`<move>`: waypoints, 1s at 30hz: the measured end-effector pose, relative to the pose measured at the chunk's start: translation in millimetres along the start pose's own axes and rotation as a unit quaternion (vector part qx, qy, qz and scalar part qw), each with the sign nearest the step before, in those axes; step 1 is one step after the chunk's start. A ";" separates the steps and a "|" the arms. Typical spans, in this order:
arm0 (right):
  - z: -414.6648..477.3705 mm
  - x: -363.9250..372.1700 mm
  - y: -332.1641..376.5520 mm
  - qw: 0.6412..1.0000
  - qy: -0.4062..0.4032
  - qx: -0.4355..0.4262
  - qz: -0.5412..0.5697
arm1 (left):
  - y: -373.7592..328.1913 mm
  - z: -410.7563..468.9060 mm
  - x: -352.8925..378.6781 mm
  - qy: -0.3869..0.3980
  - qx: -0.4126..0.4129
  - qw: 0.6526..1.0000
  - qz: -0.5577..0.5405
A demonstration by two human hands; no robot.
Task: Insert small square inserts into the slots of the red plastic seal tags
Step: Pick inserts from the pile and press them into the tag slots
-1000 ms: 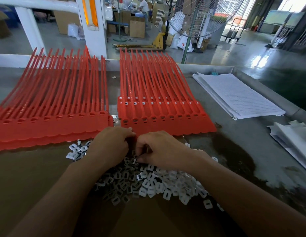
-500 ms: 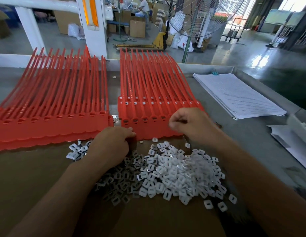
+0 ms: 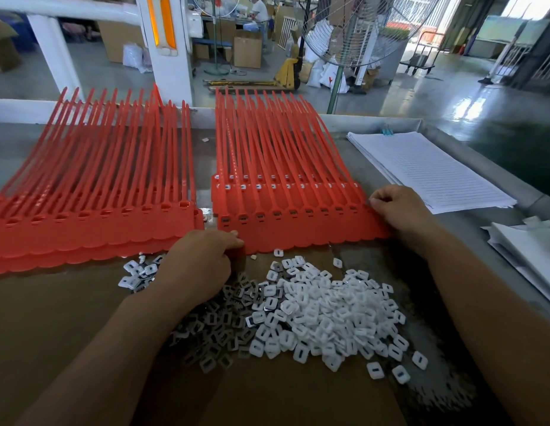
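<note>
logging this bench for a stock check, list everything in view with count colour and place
right stack of seal tags: many, red, table centre; white inserts show in its rear rows
left stack of seal tags: many, red, left of it; slots look empty
square inserts: a heap, white, on the cardboard in front of the stacks
cardboard sheet: one, brown, near side of the table
lined paper: one stack, white, right of the tags
loose sheets: a few, white, right edge
table: one, grey
pedestal fan: one, behind the table
pallet jack: one, yellow, floor beyond
left hand: near-left corner of the right stack, fingers curled
right hand: right end of that stack, fingertips pinched
</note>
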State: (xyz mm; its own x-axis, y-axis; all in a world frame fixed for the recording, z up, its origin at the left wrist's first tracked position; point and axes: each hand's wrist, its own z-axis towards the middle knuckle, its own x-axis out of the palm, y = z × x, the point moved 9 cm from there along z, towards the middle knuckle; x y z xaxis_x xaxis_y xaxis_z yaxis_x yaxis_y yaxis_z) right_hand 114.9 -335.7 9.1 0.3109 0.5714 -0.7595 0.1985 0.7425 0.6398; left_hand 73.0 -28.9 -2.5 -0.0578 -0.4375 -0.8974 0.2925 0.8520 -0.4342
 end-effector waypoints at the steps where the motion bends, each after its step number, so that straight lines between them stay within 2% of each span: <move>1: 1.1 2.5 -1.5 1.000 0.016 0.004 -0.001 | 0.3 -0.1 0.0 -0.001 -0.001 1.000 -0.002; 9: 4.1 11.0 6.3 0.993 0.097 -0.010 -0.063 | 1.8 0.2 0.7 0.002 -0.004 1.000 0.000; 15: 7.2 12.0 9.5 0.992 0.089 -0.017 -0.084 | 0.4 0.6 -0.1 -0.002 -0.001 1.000 0.000; 21: 9.1 5.6 -4.4 0.999 0.035 0.015 -0.030 | 0.1 0.3 0.2 -0.003 0.000 1.000 -0.003; 26: 11.1 9.2 -9.4 0.999 0.026 0.044 0.008 | -0.8 1.1 0.3 -0.001 0.007 1.000 0.001; 30: 7.2 5.5 -10.9 0.997 0.026 0.028 0.060 | -1.5 1.2 0.4 -0.001 0.009 1.000 0.008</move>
State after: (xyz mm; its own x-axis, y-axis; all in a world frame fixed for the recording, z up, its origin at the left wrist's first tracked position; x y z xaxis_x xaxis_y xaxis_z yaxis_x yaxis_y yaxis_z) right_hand 121.1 -343.2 -1.2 0.2880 0.6733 -0.6810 0.2141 0.6479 0.7310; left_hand 73.7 -30.7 -2.1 -0.0513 -0.4246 -0.9039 0.3109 0.8533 -0.4185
